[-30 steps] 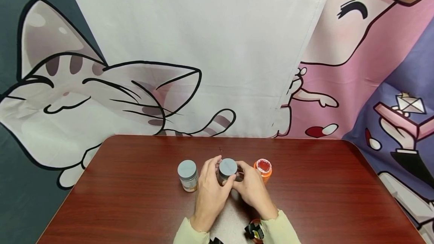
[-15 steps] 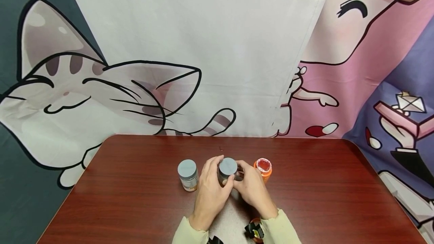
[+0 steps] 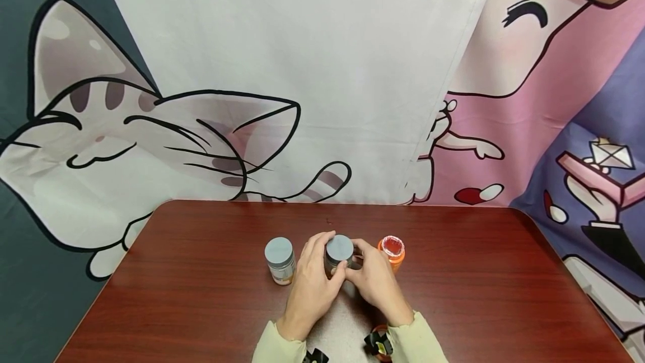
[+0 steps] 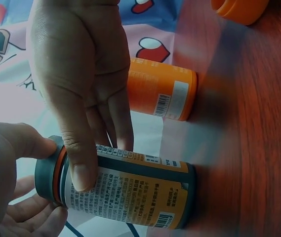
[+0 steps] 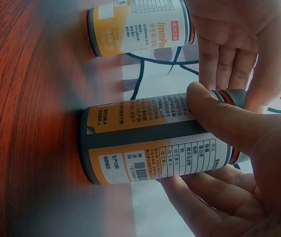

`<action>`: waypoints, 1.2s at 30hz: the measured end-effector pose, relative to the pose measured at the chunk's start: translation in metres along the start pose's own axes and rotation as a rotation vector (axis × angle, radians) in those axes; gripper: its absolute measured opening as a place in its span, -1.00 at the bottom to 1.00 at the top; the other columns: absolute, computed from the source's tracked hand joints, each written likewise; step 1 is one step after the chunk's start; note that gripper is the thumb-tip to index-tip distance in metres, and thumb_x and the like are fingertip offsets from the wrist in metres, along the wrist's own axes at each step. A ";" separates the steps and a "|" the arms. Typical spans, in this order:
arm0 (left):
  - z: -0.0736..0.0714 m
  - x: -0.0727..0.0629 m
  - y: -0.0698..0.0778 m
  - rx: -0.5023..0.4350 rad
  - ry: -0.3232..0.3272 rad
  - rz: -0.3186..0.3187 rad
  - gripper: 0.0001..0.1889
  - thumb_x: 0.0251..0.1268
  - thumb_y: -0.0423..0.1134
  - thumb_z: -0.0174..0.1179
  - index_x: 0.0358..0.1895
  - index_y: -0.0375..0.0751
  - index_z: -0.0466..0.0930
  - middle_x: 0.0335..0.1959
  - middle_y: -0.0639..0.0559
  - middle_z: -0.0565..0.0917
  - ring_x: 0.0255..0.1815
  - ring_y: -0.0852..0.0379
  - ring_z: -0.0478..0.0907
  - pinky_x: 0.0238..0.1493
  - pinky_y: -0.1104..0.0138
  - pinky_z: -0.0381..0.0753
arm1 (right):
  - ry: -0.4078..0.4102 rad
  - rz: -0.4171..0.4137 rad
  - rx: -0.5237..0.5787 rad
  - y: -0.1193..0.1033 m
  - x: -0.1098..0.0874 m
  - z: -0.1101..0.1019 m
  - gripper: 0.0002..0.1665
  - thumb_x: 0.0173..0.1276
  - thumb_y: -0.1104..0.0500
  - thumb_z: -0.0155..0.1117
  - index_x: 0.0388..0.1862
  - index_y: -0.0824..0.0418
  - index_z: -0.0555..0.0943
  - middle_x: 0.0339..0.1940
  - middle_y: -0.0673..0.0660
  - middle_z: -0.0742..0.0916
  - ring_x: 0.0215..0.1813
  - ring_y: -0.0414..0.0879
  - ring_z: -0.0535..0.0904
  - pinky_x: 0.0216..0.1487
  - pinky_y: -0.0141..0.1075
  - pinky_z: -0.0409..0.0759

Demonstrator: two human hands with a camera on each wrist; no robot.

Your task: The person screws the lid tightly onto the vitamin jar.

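R hand grips btl, Chinese lbl, barcode; 2nd btl: "ImmPo…"

The table (reddish-brown, wood-grained) carries two grey-lidded jars and an orange bottle.

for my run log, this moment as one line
left hand: pinches grey lid | right hand: grips bottle body | by left hand: second grey-lidded bottle | by right hand: orange bottle
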State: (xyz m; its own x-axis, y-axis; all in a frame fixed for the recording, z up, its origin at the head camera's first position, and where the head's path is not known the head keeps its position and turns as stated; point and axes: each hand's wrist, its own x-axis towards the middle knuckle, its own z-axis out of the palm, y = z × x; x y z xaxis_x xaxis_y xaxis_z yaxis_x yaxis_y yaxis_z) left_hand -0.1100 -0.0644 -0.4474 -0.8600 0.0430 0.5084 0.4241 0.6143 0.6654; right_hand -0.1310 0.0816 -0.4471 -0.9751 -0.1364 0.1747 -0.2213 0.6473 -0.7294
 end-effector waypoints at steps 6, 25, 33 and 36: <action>0.001 -0.001 0.000 0.001 0.024 -0.009 -0.36 0.08 -0.26 0.48 0.29 -0.20 0.49 0.21 -0.05 0.53 0.22 0.05 0.49 0.18 0.09 0.51 | 0.000 -0.005 0.011 0.001 0.001 0.000 -0.46 0.03 0.22 0.62 0.03 0.25 0.67 -0.11 0.15 0.79 -0.09 0.03 0.75 -0.07 -0.07 0.69; 0.013 -0.006 0.006 -0.022 0.158 -0.091 -0.23 -0.10 -0.19 0.63 0.27 -0.18 0.49 0.10 -0.02 0.52 0.04 0.10 0.55 -0.01 0.22 0.60 | 0.019 -0.015 0.014 0.003 0.001 0.000 -0.39 -0.03 0.09 0.69 0.02 0.22 0.68 -0.12 0.12 0.79 -0.10 0.01 0.74 -0.08 -0.08 0.69; 0.014 -0.005 0.007 -0.022 0.175 -0.103 -0.29 -0.08 -0.25 0.62 0.22 -0.19 0.51 0.06 -0.03 0.54 0.01 0.08 0.59 -0.02 0.23 0.63 | 0.032 -0.033 -0.002 0.003 0.001 0.001 -0.42 -0.05 0.16 0.69 -0.01 0.24 0.69 -0.16 0.12 0.80 -0.13 -0.01 0.75 -0.10 -0.11 0.69; 0.014 -0.005 0.007 -0.018 0.173 -0.108 -0.30 -0.07 -0.25 0.61 0.22 -0.19 0.52 0.06 -0.03 0.54 0.01 0.08 0.59 -0.01 0.24 0.63 | 0.033 -0.036 0.001 0.003 0.001 0.001 -0.42 -0.04 0.16 0.69 -0.01 0.24 0.69 -0.17 0.12 0.80 -0.13 -0.02 0.75 -0.11 -0.12 0.69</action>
State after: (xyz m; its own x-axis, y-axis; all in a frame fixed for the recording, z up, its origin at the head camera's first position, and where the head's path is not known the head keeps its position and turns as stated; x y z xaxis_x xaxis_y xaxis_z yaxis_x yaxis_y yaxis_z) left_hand -0.1066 -0.0497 -0.4532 -0.8402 -0.1592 0.5183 0.3379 0.5939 0.7301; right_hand -0.1327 0.0826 -0.4497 -0.9655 -0.1348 0.2228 -0.2564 0.6417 -0.7228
